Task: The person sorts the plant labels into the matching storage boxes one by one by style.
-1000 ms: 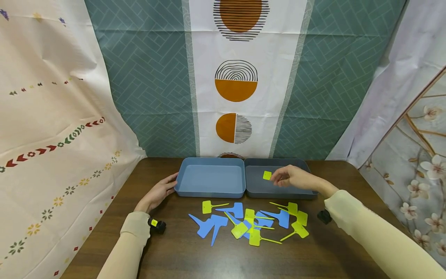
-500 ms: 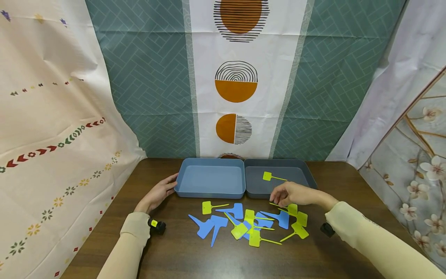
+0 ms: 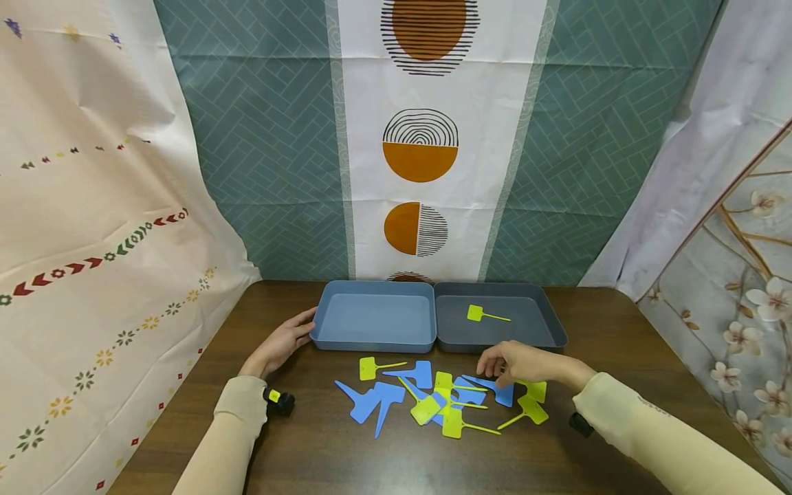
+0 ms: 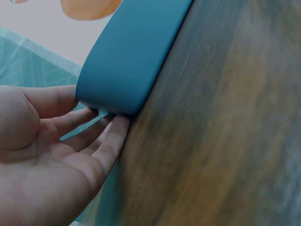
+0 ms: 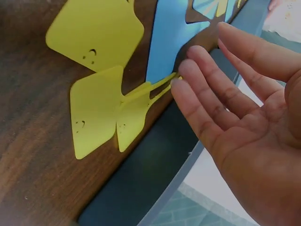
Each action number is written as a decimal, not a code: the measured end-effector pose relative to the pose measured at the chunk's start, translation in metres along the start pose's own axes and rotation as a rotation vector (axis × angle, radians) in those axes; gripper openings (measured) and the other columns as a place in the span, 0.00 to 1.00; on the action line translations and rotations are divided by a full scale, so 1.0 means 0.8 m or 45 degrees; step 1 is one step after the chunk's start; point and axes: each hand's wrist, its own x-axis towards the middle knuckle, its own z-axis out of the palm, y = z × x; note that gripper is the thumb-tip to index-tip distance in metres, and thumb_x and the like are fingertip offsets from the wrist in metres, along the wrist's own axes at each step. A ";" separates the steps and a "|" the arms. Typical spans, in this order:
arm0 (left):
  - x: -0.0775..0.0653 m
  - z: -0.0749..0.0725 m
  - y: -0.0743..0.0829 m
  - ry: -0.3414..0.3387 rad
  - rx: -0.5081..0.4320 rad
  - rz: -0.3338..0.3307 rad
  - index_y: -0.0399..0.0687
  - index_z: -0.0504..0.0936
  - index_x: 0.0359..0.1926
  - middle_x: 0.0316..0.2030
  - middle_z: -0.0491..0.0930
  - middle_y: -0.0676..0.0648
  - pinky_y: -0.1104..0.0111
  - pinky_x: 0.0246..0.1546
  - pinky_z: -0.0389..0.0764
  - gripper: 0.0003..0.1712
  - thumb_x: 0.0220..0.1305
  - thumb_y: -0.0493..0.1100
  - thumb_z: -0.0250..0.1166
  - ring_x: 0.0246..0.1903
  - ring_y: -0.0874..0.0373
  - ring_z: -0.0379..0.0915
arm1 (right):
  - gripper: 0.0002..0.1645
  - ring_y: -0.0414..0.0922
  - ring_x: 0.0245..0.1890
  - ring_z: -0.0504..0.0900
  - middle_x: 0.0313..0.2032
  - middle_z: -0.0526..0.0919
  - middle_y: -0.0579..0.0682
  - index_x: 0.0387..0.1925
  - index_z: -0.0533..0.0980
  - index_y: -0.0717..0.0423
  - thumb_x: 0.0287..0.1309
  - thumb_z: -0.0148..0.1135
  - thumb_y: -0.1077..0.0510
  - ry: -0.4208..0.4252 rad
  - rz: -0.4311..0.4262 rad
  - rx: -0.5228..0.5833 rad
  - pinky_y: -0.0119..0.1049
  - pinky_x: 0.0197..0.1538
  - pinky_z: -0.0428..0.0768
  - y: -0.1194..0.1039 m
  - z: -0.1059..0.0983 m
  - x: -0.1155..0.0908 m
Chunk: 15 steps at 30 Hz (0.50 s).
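Observation:
My left hand (image 3: 281,349) rests its fingers against the left end of the blue tray (image 3: 371,346). In the left wrist view the extended fingertips (image 4: 120,123) touch the tray's rounded end wall (image 4: 127,52). My right hand (image 3: 522,362) hovers over the right side of a spread of plant labels, partly covering some. The right wrist view has its fingers loosely bent and apart, fingertips (image 5: 181,84) right at the thin stems of two yellow plant labels (image 5: 96,115). A blue plant label (image 5: 167,42) lies beside them. Inside the dark grey tray (image 3: 454,337) lies one yellow plant label (image 3: 475,313).
Several yellow and blue plant labels (image 3: 453,421) lie scattered and overlapping on the brown wooden table (image 3: 346,460), in front of both trays. The trays stand side by side. A patterned curtain (image 3: 278,172) hangs behind the table, with more cloth at both sides.
My right hand has let go of the yellow plant label in the grey tray and come back towards me, over the labels on the table. My left hand has stayed at the blue tray.

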 end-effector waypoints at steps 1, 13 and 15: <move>0.000 0.000 0.000 0.001 -0.001 -0.001 0.35 0.41 0.83 0.81 0.42 0.31 0.43 0.78 0.47 0.34 0.85 0.37 0.41 0.80 0.36 0.41 | 0.17 0.53 0.44 0.80 0.42 0.84 0.53 0.48 0.83 0.60 0.57 0.71 0.72 0.005 0.009 -0.019 0.35 0.44 0.82 0.000 0.002 0.000; 0.000 0.000 0.000 0.007 -0.003 -0.006 0.35 0.42 0.83 0.81 0.43 0.32 0.43 0.78 0.47 0.34 0.85 0.37 0.42 0.79 0.37 0.41 | 0.27 0.47 0.47 0.73 0.44 0.77 0.44 0.53 0.80 0.50 0.52 0.81 0.62 0.030 0.094 -0.305 0.44 0.50 0.77 -0.005 0.019 -0.004; 0.000 0.000 0.000 0.007 -0.005 -0.009 0.35 0.42 0.83 0.81 0.42 0.32 0.43 0.79 0.47 0.34 0.85 0.37 0.41 0.79 0.37 0.41 | 0.28 0.47 0.47 0.72 0.44 0.77 0.44 0.54 0.80 0.49 0.51 0.82 0.62 0.031 0.113 -0.318 0.45 0.51 0.76 -0.006 0.020 -0.004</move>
